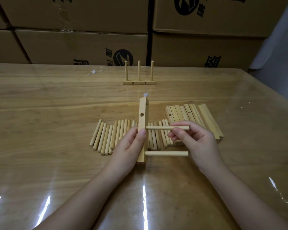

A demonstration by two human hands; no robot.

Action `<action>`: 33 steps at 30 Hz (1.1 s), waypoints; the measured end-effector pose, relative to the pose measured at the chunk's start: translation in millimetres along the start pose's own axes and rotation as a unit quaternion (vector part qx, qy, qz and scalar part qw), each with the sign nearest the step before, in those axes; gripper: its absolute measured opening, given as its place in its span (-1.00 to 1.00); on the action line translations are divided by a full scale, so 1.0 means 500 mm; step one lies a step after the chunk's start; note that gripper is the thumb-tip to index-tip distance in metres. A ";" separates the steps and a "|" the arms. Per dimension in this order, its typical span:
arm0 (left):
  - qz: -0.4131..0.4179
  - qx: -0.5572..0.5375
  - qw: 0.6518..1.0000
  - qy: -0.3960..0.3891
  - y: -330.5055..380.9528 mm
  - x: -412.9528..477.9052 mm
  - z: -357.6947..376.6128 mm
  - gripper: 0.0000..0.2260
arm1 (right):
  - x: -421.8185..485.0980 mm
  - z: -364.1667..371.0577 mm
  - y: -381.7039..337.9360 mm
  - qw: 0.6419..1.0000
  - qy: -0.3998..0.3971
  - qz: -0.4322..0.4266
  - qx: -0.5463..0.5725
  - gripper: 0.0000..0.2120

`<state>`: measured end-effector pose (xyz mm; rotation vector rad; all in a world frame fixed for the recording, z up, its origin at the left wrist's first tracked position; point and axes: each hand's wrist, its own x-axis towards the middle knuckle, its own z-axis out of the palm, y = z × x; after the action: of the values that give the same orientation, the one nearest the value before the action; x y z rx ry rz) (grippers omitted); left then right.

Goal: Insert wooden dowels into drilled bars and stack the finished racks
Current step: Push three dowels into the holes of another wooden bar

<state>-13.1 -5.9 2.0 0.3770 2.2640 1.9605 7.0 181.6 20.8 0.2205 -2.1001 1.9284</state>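
We seat second dowel [167, 128]: left grip [131, 144] clasps drilled bar [143, 118], right grip [195, 140] pinches it (lower dowel [166, 153] already in); next, push straight home

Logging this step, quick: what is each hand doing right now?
Left hand: grips the drilled bar.
Right hand: pinches a dowel, its end at the bar.
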 end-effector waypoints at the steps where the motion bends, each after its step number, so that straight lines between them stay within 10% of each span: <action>1: 0.006 0.006 1.000 0.000 0.001 0.000 0.000 -0.55 | 0.000 -0.001 0.001 1.000 0.000 -0.003 -0.009 -0.89; 33: -0.033 -0.034 0.999 -0.009 -0.002 0.003 -0.008 -0.69 | 0.001 -0.008 0.010 0.993 0.010 -0.059 -0.098 -0.81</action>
<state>-15.9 -9.6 1.5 0.3082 2.1643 1.9869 5.6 186.1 16.5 0.2750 -2.1932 1.6389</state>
